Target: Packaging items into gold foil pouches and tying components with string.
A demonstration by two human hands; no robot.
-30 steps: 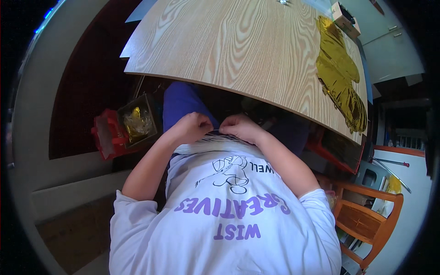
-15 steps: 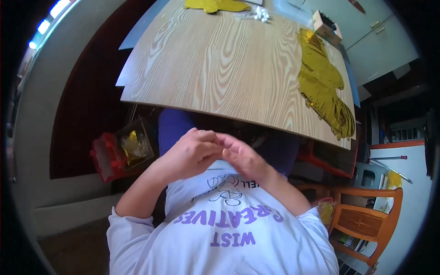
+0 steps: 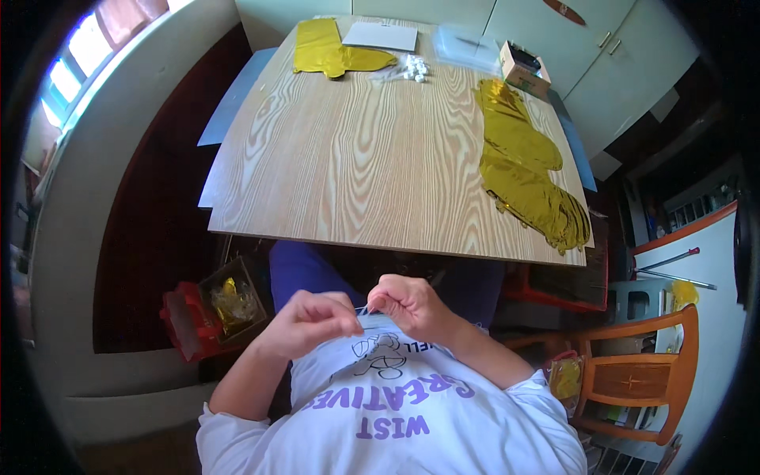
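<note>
Both hands are held in front of my shirt, just below the near edge of the table. My left hand (image 3: 317,323) is closed in a pinch, thumb and fingertips pressed together. Close beside it, my right hand (image 3: 412,305) is also pinched, its fingers curled in. A thin pale strand (image 3: 364,310) shows between the two sets of fingertips; it looks like string, but most of it is hidden or too fine to follow. The hands are slightly apart from each other.
On the wood-grain table (image 3: 356,174) lie gold foil balloons (image 3: 518,146) at the right and another gold foil balloon (image 3: 317,47) at the far left. Small white pieces (image 3: 416,69) and a small box (image 3: 524,70) stand at the back. A wooden chair (image 3: 633,380) is at right.
My hands, overlapped before, have drawn apart into two separate pinches, with the pale strand now showing between them. The view has tilted up, showing more of the table's far side.
</note>
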